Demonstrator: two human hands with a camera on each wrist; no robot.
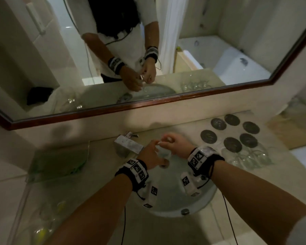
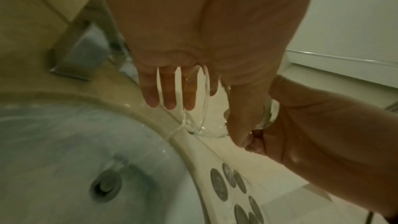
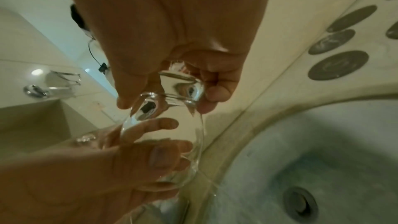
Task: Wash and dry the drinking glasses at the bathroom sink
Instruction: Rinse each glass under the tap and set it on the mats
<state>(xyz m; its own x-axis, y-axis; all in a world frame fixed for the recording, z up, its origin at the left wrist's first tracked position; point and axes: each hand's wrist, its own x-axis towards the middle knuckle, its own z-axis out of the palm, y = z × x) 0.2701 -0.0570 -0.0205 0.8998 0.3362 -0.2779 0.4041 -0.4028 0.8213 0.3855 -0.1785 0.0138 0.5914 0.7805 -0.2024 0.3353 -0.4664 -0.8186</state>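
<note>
Glass (image 3: 165, 113) held over the sink (image 1: 198, 207), tipped so water runs off its rim into the basin; a thin stream shows in both wrist views. Likely rinse step, judging from the pour.

Right hand (image 1: 177, 144) grip: fingers and thumb curled round the thick base end, holding it from above. Left hand (image 1: 150, 154) grip: thumb on the outside near the rim, fingers (image 2: 168, 91) mostly straight and seen through the clear wall, so they appear to sit inside or against the bowl, probably rubbing it. Cannot tell for certain whether they are inside or behind. Glass lies between the two hands, base toward the right, mouth toward the left and downward.

Faucet (image 1: 129, 144) sits just left of the hands; whether it is running I cannot tell from the blurred head view.

On the surface right of the sink, several upturned glasses (image 1: 244, 156) stand close together next to dark round coasters (image 1: 232, 145), likely the done or waiting batch. Left of the sink lies a clear tray (image 1: 58, 161) with something green in it. Mirror (image 1: 113, 68) behind reflects the same two-handed hold.

Drying not yet started on this one, by my read.
</note>
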